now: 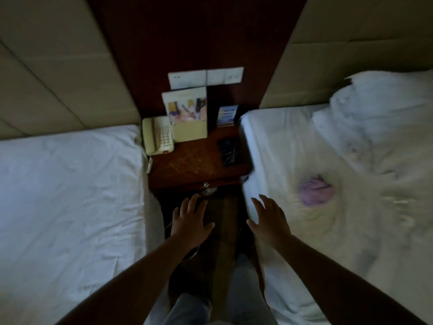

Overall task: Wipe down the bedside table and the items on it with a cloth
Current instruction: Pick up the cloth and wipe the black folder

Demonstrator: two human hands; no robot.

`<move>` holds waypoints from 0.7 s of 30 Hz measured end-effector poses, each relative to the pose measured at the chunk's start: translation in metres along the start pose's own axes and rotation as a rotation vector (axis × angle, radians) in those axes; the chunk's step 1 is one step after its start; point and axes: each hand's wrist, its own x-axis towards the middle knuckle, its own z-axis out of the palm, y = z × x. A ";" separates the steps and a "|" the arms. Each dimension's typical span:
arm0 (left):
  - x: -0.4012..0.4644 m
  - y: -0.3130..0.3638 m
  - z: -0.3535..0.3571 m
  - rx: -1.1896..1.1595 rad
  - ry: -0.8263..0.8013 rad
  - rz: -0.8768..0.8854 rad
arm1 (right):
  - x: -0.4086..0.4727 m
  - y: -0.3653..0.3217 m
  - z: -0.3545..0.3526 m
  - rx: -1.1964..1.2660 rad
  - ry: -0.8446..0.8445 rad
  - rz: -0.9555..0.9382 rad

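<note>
We stand between two beds, facing the bedside table (196,165); the wiping has not begun, by our reading. Our left hand (191,221) and right hand (269,221) hover side by side below the table's front edge, fingers spread wide, holding nothing. The one cloth (316,190), purple and bunched, lies on the right bed (293,141), near that bed's left edge and well apart from both hands. We judge the next move to be a reach of the right hand across to pick up the cloth.

On the table we count four items: one telephone (158,136) at the back left corner, one brochure stand (187,118) along the back edge, one small card (227,116) at the back right corner, and one dark object (228,148) along the right edge, too dim to identify. The centre of the table shows pale specks.
</note>
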 end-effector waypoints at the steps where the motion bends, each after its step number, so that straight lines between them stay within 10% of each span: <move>1: 0.005 0.014 -0.005 0.015 0.001 0.021 | -0.002 0.014 -0.006 0.000 0.013 0.023; 21: 0.221 0.241 0.033 0.192 -0.236 0.082 | 0.120 0.307 -0.003 0.149 -0.114 0.230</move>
